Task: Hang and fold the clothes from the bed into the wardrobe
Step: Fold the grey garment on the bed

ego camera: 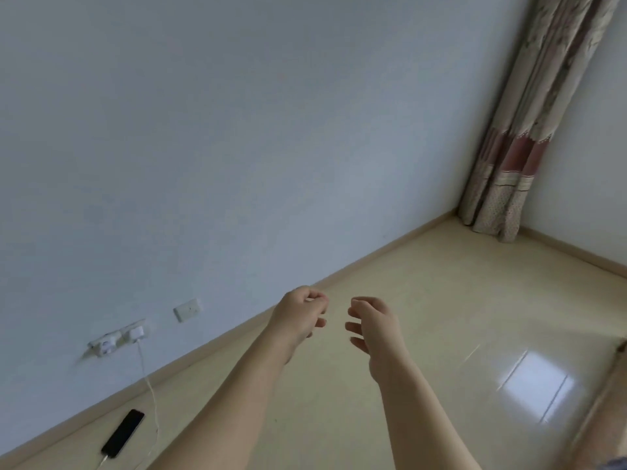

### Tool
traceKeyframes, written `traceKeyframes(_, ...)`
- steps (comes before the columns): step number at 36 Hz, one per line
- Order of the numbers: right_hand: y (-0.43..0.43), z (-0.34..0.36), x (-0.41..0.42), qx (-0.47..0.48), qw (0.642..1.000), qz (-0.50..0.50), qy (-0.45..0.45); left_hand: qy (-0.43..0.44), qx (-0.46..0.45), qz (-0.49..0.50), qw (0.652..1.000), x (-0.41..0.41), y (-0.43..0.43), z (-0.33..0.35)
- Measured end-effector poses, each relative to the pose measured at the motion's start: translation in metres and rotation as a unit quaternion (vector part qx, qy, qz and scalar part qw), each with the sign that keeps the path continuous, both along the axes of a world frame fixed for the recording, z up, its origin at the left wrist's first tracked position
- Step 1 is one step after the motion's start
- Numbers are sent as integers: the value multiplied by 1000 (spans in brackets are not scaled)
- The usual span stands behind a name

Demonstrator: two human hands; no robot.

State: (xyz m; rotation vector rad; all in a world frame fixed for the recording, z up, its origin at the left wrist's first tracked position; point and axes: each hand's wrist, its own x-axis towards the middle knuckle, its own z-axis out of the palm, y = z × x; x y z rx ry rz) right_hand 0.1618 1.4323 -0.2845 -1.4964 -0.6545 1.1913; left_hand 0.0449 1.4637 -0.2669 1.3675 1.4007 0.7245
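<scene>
Hands raised over bare floor: left hand loosely curled, right hand relaxed open, nothing held, likely between garments. Clothes, bed, wardrobe not seen.

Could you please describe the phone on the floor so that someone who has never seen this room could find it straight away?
Follow the long pale wall down to its skirting at the lower left, below the wall sockets. The phone lies flat on the cream floor there, a thin white cable running up to a plug. It is the only dark, slim slab in view.
</scene>
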Motion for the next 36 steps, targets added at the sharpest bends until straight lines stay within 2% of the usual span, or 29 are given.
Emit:
traceKeyframes(7,92,17,111,10,995,-101,-2,-12,0,-60,998,111,114,14)
traceKeyframes(11,102,10,174,-23,988,-153,3,-15,-19,-123,992,184,149,10)
traceKeyframes(15,90,-2,250,-40,965,-260,9,-10,-37,-226,973,271,165,-2)
traceKeyframes(22,66,-49,387,-57,892,-445,52,32,-56,-407,911,441,164,-43)
traceKeyframes(28,43,-75,490,-87,828,-545,100,39,-41,-525,849,576,147,-60)
traceKeyframes(31,13,-75,539,-98,781,-606,111,45,-29,-581,812,650,125,-61)
traceKeyframes(36,-53,-83,581,-102,683,-708,146,73,-42,-681,727,742,62,-72)
